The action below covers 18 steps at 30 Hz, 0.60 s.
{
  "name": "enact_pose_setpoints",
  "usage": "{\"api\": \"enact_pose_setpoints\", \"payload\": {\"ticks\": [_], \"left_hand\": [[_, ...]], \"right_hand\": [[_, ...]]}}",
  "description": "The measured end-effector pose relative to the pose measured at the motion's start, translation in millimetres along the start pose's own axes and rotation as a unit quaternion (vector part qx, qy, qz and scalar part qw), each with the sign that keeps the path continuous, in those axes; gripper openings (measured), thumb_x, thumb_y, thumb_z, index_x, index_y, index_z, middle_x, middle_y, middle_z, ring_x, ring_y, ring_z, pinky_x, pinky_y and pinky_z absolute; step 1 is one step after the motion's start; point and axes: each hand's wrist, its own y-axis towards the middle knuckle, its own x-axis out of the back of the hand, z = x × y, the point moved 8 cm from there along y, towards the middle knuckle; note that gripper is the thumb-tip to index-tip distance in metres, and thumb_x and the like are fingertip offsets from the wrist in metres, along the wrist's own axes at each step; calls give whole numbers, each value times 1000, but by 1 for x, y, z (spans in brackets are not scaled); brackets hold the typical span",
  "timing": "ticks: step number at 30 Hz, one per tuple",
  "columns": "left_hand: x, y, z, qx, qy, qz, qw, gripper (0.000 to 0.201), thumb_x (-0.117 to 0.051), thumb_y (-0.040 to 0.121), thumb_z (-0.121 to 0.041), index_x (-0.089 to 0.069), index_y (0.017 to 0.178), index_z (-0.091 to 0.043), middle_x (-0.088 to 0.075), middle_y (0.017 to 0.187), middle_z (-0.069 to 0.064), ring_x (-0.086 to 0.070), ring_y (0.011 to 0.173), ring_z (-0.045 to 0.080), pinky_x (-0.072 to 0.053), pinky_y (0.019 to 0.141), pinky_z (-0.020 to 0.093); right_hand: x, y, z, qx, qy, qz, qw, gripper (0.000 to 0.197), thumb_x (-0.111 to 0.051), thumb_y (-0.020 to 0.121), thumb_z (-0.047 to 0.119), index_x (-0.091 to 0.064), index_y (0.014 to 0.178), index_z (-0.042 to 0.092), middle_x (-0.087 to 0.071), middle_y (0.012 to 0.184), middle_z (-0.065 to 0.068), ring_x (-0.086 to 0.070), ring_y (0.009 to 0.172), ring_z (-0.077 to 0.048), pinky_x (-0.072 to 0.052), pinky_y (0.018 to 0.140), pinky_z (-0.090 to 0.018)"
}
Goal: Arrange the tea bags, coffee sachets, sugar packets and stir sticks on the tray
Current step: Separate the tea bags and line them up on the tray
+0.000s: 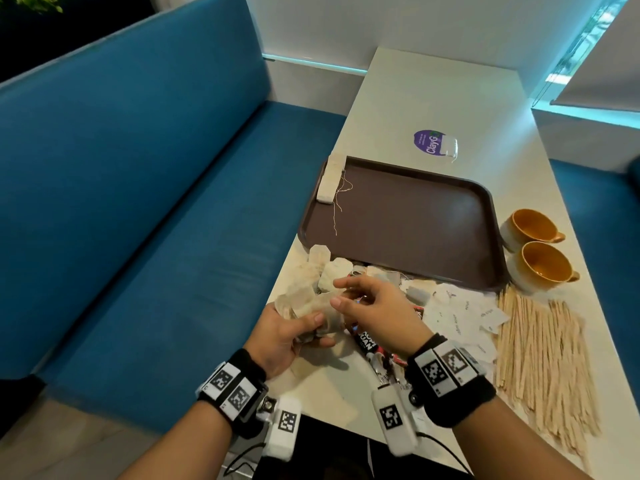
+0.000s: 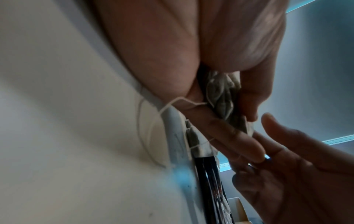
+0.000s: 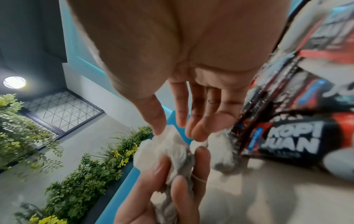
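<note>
Head view, left to right: left hand (image 1: 289, 336) clutched round a bunch of tea bags (image 1: 313, 308) at table edge; right hand (image 1: 375, 304) hovered beside, fingers loosely spread, empty; brown tray (image 1: 408, 216) beyond, one stack of tea bags (image 1: 331, 178) on its left rim; stir sticks (image 1: 543, 362) far right.

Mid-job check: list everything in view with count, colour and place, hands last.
tray: one, brown, mid-table
stacked tea bags: several, white, tray's far left rim
loose tea bags: several, off-white, table before the tray
lone tea bag: one, white, beyond the tray on a purple sticker
coffee sachets: several, black and red, under the hands
sugar packets: many, white, right of the sachets
stir sticks: many, pale wood, table's right
cups: two, orange inside, right of the tray
bench: blue, left
left hand: grips a tea bag bunch
right hand: fingers near the bunch
</note>
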Motion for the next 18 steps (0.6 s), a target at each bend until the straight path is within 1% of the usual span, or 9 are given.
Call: {"api": "enact_pose_setpoints", "payload": {"ticks": [2,5,7,9,11,12,13,15,18], "left_hand": [[-1,-2,1,6,6,7,1000,41,-72,78,0,-76,114,-19,-71,115,22,-72,95,36,-63,64,38],[-2,-3,1,8,18,10,1000,39,-74,78,-2,-78,112,-21,-71,116,24,-72,95,34,-63,65,37],[-1,-3,0,2,20,-6,1000,34,-75,79,-7,-79,109,-21,-72,112,24,-74,91,34,-62,62,35],[-2,-2,0,-1,17,-1,1000,32,-80,81,-17,-77,112,-20,-73,109,26,-74,89,33,-62,62,35],[-3,-1,2,0,17,18,1000,48,-88,75,-28,-74,119,-16,-72,110,29,-74,91,33,-62,64,36],[-4,-1,2,4,21,23,1000,54,-90,71,-29,-73,121,-16,-71,111,29,-74,92,33,-62,64,37],[-4,-1,2,4,22,24,999,51,-90,72,-24,-74,119,-17,-72,111,27,-74,92,33,-62,64,37],[-6,-1,1,-1,21,26,999,37,-81,80,-4,-78,113,-21,-75,106,22,-75,88,28,-62,61,34],[-5,0,1,-6,21,20,1000,40,-74,81,6,-79,110,-22,-76,101,17,-74,83,25,-61,59,31]], "right_hand": [[-3,-5,-1,14,-4,3,1000,15,-77,90,20,-76,105,22,-75,93,-8,-64,69,-11,-57,71,-32],[-5,-10,-1,38,-18,-1,999,7,-78,90,19,-78,95,24,-76,87,-3,-65,70,-10,-55,66,-30],[-4,-9,-5,25,11,-7,1000,3,-76,91,15,-77,92,18,-75,82,-6,-65,66,-14,-53,64,-32],[-3,-10,-8,10,46,-13,999,1,-74,92,10,-75,92,11,-73,79,-10,-65,65,-20,-55,62,-36],[0,-10,-8,-4,75,-21,997,4,-73,93,9,-73,94,5,-72,77,-14,-67,65,-24,-59,65,-39],[1,-10,-8,-9,88,-24,996,7,-72,93,9,-73,96,3,-72,77,-16,-68,66,-25,-60,65,-38],[1,-10,-7,-13,99,-24,995,9,-71,94,10,-72,97,1,-73,79,-20,-69,67,-26,-61,65,-37],[1,-10,-6,-19,109,-23,994,14,-71,95,13,-72,98,0,-72,84,-27,-70,69,-29,-61,64,-34],[3,-8,-7,-25,103,-27,994,15,-71,95,16,-72,97,2,-72,84,-27,-71,69,-28,-58,60,-31]]}}
